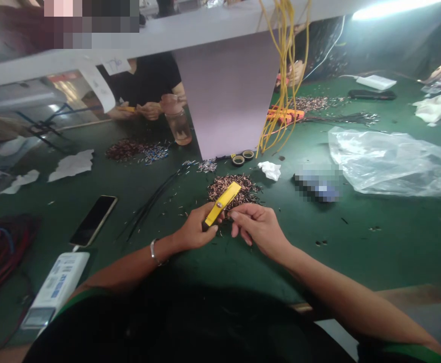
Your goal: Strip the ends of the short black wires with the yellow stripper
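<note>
A yellow hand tool (223, 203) with a dark lower end is gripped in my left hand (198, 227), its yellow end tilted up to the right. My right hand (257, 225) is just right of the tool, thumb and forefinger pinched together near it; whatever lies between the fingertips is too small to make out. Behind both hands, a pile of short copper-coloured and black pieces (248, 190) lies on the green table (212, 282).
Left are thin black wires (150, 200), a phone (93, 221), a white power strip (59, 285) and coiled red cable (1, 257). Tape rolls (238, 160), a bottle (178, 123) and an upright panel (230, 96) stand beyond. A plastic bag (394, 161) lies right. People work opposite.
</note>
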`<state>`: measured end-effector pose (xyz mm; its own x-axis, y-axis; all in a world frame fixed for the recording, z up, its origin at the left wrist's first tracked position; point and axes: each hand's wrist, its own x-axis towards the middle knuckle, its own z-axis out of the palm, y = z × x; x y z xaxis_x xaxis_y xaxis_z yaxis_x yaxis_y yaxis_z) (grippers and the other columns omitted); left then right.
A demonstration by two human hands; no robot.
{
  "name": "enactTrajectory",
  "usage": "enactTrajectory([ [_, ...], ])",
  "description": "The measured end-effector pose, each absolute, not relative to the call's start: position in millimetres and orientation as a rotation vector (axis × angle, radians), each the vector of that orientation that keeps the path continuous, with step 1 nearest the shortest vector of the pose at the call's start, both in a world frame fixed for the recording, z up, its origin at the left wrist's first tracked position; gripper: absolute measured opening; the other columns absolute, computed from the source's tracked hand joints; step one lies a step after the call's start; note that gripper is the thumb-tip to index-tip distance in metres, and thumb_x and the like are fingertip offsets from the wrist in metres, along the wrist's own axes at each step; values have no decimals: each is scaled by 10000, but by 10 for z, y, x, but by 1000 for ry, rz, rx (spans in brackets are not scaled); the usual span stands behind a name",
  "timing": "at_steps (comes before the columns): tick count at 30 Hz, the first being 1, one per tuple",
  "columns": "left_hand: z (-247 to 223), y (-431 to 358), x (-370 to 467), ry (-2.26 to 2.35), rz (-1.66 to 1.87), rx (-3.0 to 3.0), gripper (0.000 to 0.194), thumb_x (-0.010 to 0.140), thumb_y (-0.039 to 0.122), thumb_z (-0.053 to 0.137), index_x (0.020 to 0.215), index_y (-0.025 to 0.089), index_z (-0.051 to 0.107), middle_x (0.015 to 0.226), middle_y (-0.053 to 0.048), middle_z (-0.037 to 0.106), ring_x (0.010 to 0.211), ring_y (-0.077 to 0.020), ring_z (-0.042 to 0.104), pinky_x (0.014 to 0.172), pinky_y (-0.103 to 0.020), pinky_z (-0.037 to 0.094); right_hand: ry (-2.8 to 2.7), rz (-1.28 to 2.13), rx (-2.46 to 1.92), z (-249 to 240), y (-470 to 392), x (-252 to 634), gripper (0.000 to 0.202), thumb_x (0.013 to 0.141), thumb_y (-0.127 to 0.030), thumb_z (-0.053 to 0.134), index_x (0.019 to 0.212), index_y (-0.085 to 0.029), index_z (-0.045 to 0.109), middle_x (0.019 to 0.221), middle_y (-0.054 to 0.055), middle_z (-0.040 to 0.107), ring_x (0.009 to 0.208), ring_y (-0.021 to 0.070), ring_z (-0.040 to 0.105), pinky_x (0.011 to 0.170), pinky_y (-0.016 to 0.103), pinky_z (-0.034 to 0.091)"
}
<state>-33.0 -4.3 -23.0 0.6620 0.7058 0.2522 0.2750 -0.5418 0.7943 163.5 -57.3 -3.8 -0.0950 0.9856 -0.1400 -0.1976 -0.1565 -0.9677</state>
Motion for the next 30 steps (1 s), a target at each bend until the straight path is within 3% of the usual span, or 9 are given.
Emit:
enactTrajectory([
  [7, -411, -18, -378, 680, 933, 2602, 585, 763, 231, 514, 1336, 171, 413, 1192, -150, 619, 1097, -284, 610, 928, -454, 531, -1080, 1487, -1095, -124, -565, 1645, 199, 783, -319, 675, 653, -172, 636, 524, -11, 657, 336, 47, 393, 344, 198, 276],
  [30, -382, -48, -377, 794, 806, 2656, 476, 740, 189, 507, 1211, 157, 451, 1012, -120, 657, 909, -249, 659, 777, -391, 551, -1098, 1448, -1182, -183, -522, 1694, 162, 721, -280, 669, 607, -167, 648, 441, -34, 574, 346, 48, 345, 355, 189, 243],
])
